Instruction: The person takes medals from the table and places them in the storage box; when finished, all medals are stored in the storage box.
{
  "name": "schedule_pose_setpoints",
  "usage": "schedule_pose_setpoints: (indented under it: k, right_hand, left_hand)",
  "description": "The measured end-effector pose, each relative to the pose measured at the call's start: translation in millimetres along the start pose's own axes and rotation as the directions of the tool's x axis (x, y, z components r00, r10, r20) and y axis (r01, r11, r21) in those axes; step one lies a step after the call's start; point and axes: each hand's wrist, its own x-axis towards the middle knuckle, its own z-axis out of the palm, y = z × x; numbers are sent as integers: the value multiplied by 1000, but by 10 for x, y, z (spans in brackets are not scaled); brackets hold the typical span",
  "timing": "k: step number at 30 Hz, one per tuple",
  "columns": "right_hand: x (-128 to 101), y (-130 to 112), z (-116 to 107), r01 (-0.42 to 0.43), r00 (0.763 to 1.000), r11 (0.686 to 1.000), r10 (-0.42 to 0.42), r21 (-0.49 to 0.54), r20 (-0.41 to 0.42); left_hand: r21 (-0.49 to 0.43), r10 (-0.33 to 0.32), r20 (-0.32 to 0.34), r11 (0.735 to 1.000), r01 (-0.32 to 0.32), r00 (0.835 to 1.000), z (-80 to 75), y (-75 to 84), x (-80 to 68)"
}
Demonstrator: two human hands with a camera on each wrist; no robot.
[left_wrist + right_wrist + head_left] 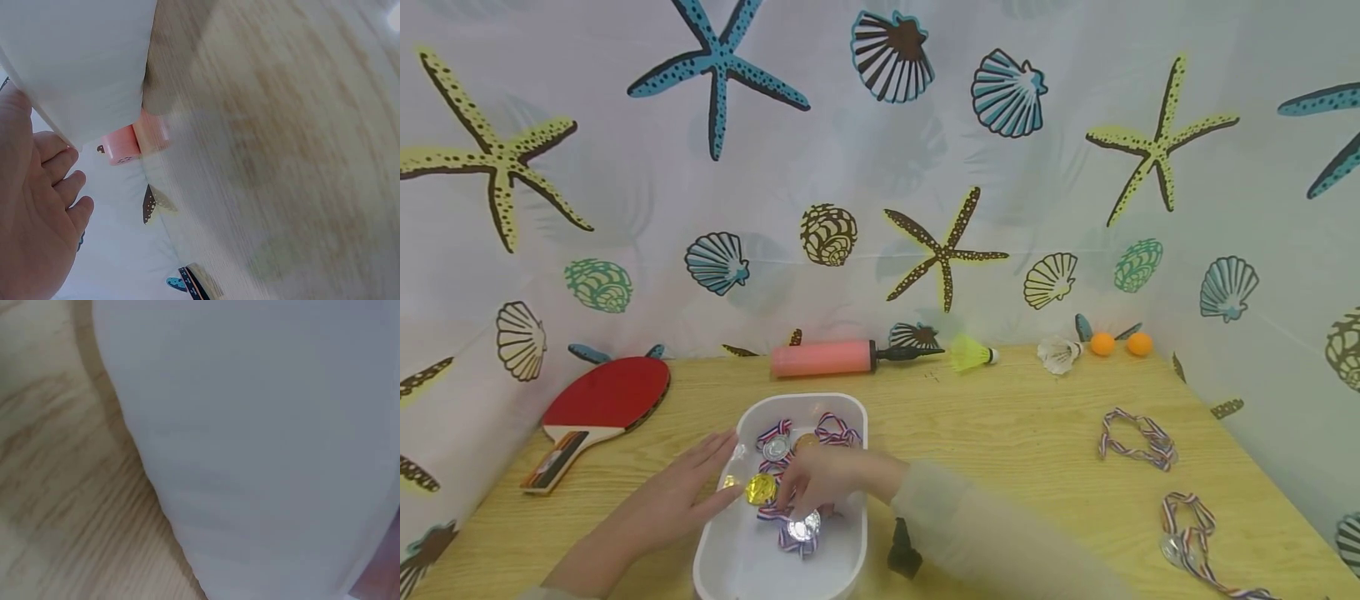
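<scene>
A white plastic bin (752, 575) holds several medals on striped ribbons. Among them are a gold medal (762, 489), a silver medal (777, 448) and a shiny silver medal (803, 526). My right hand (823, 477) reaches into the bin with curled fingers, pinching the ribbon of a medal; part of that medal is hidden below the hand. At the bin's left rim rests my left hand (681, 492), its fingers loosely extended and its thumb over the edge. The left wrist view shows the left palm (37, 212) beside the bin wall (87, 62). In the right wrist view, the bin's side (250, 456) blocks the medals.
A red table tennis paddle (613, 387) lies at the left. Along the back are a pink hand pump (823, 358), a yellow shuttlecock (970, 353), a white shuttlecock (1058, 354) and two orange balls (1102, 344). Two ribboned medals (1176, 550) lie at the right.
</scene>
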Motion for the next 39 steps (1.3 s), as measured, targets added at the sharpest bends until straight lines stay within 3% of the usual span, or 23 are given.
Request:
schedule_pose_setpoints:
  k: [2, 5, 10, 14, 21, 24, 29, 39]
  right_hand:
    - [-2, -13, 26, -35, 999, 999, 34, 23, 31]
    - [6, -24, 64, -30, 997, 999, 32, -24, 73]
    - [31, -25, 95, 47, 995, 982, -30, -184, 92]
    - [29, -9, 79, 42, 999, 957, -31, -287, 44]
    - [4, 20, -35, -66, 996, 910, 34, -410, -85]
    - [26, 36, -76, -118, 990, 899, 71, -422, -126]
    - [89, 93, -102, -206, 974, 909, 157, -363, -162]
    - [138, 109, -105, -238, 966, 885, 174, -401, -190]
  left_hand:
    - [0, 1, 2, 1000, -1, 1000, 1, -3, 1]
    - [6, 12, -9, 1000, -12, 1000, 6, -6, -3]
    - [5, 21, -14, 1000, -21, 1000, 7, -6, -2]
    - [1, 21, -10, 1000, -21, 1000, 5, -8, 3]
    - [6, 45, -46, 999, -45, 998, 15, -17, -8]
    - [5, 55, -61, 998, -55, 997, 16, -16, -19]
    - [8, 58, -66, 998, -58, 996, 14, -9, -25]
    - [13, 45, -52, 999, -45, 998, 15, -9, -20]
